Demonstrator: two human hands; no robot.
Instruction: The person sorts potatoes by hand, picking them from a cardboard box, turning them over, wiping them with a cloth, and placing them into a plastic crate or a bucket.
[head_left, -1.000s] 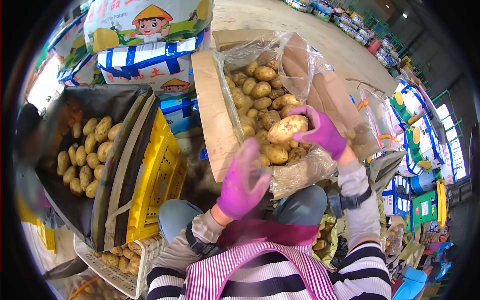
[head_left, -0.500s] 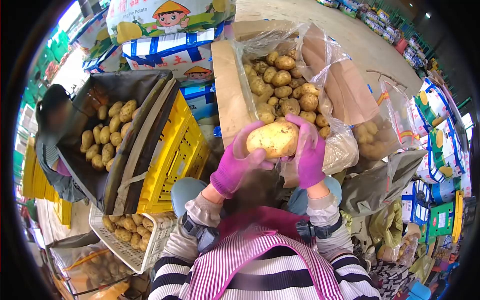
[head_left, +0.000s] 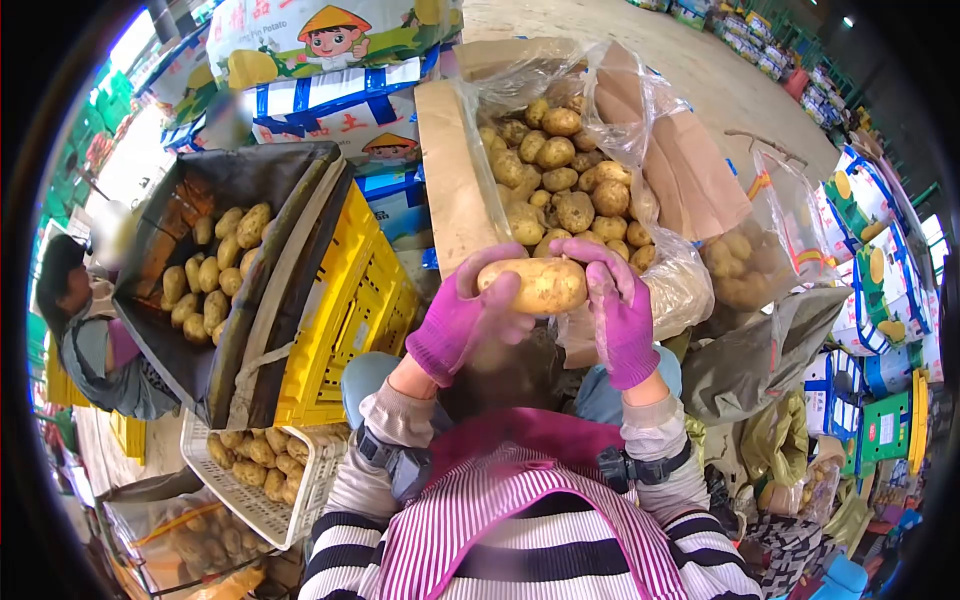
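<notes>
A long yellow potato point(head_left: 540, 286) with some dirt spots lies sideways between my two hands, just in front of the cardboard box. My left hand point(head_left: 462, 315), in a purple glove, grips its left end with the thumb across the near side. My right hand point(head_left: 620, 315), gloved the same way, has its fingers curled against the right end. Beyond them stands the open cardboard box point(head_left: 455, 165), lined with clear plastic. Many loose potatoes point(head_left: 575, 210) fill it, some browner than others.
On the left, a dark-lined bin point(head_left: 285, 190) of potatoes rests against a yellow crate point(head_left: 345, 310). Below it is a white basket point(head_left: 305, 510) of potatoes. Printed potato boxes point(head_left: 340, 130) are stacked behind. A plastic bag of potatoes point(head_left: 745, 265) sits at right. Another person point(head_left: 120, 350) is at far left.
The potato has been turned in my hands and now shows a narrower side. My right hand has shifted its grip. The person at far left has moved lower.
</notes>
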